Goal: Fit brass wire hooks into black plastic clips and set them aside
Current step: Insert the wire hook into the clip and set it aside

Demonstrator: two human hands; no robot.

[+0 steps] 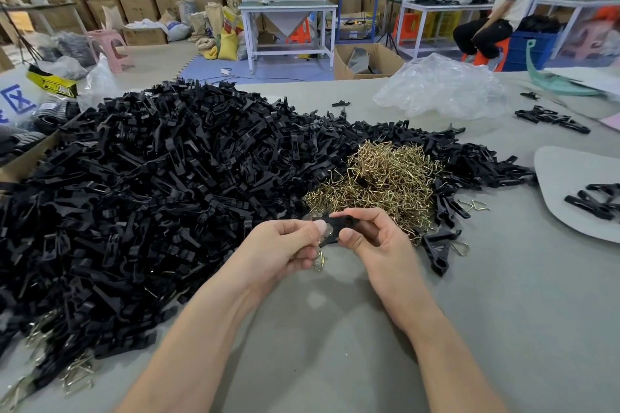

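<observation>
Both hands meet above the grey table, just in front of the brass hook pile (pixel 379 184). My right hand (pixel 375 241) pinches a black plastic clip (pixel 342 222) between thumb and fingers. My left hand (pixel 285 248) grips a brass wire hook (pixel 323 238) pressed against the clip's left end; more brass wire (pixel 318 263) pokes out below its fingers. A huge heap of black clips (pixel 151 194) covers the left half of the table. Fitted clips with hooks (pixel 439 248) lie to the right of my right hand.
Grey table (pixel 335 329). A light grey board (pixel 563 178) at the right edge carries a few clips. Crumpled clear plastic (pixel 443 87) lies at the back. More fitted clips (pixel 50 369) sit front left. A person (pixel 496 17) sits in the background among benches and cartons.
</observation>
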